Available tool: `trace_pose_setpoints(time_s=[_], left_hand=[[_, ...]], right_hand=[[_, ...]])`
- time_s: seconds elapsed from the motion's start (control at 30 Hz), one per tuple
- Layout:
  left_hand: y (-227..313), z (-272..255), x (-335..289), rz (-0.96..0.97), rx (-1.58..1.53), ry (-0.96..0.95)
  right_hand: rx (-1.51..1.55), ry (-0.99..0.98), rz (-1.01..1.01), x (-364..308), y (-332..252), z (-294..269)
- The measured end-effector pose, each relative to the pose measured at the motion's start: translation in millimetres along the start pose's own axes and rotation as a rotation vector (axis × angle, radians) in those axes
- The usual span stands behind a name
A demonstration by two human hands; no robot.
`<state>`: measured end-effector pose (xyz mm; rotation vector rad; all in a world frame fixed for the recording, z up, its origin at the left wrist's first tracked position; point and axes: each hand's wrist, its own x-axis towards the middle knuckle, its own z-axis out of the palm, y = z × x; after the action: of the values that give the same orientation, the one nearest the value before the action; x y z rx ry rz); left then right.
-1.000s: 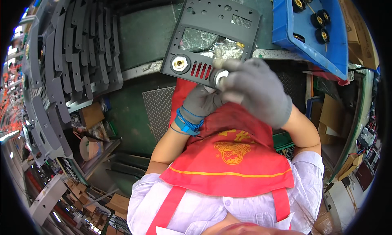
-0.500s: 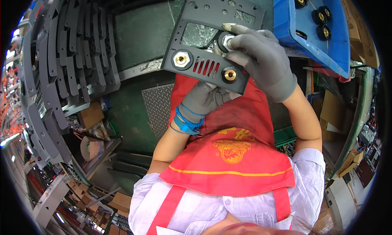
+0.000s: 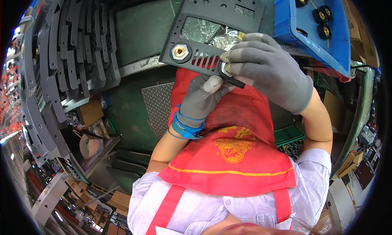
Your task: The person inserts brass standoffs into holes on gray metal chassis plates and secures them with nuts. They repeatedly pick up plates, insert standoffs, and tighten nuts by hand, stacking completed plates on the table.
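A dark grey metal panel [image 3: 212, 12] with round holes, a rectangular opening and a row of slots is tilted in front of me, its near end over my apron. My left hand [image 3: 200, 97] grips its near edge, thumb on top and fingers underneath. A silver hex nut with a brass centre, on a black ring, makes up the fitting [image 3: 180, 52] at the near left corner. My right hand [image 3: 271, 67] is closed on another hex nut [image 3: 224, 69] at the near right corner, where the fingers hide most of it. Both hands wear grey gloves.
At the upper right stands a blue bin [image 3: 312, 50] with several black-and-brass fittings [image 3: 320, 16]. Many dark panels [image 3: 77, 47] stand in rows at the left. A clear bag of small parts [image 3: 225, 39] shows through the panel's opening, on the green workbench [image 3: 143, 31].
My right hand has brought the nut from over the rectangular opening down onto the near right fitting, covering its brass centre. My left thumb now shows on the panel's near edge.
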<state>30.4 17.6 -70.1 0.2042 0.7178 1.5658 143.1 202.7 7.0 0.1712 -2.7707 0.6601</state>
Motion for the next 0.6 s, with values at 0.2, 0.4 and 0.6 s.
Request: trace_pose_setpoints(time_s=[0.2, 0.4, 0.6], left_hand=[[-2.8, -3.1, -1.0, -0.008, -0.009, 0.023], [-4.7, -0.1, -2.9, -0.001, -0.003, 0.033], [-0.6, -2.2, 2.6, 0.009, 0.019, -0.119]], right_hand=[[0.002, -0.034, 0.09, 3.2, -8.6, -10.0], [-0.026, -0.037, 0.02, 2.3, -6.1, -5.5], [-0.078, -0.096, 0.13, 9.3, -14.2, -5.1]])
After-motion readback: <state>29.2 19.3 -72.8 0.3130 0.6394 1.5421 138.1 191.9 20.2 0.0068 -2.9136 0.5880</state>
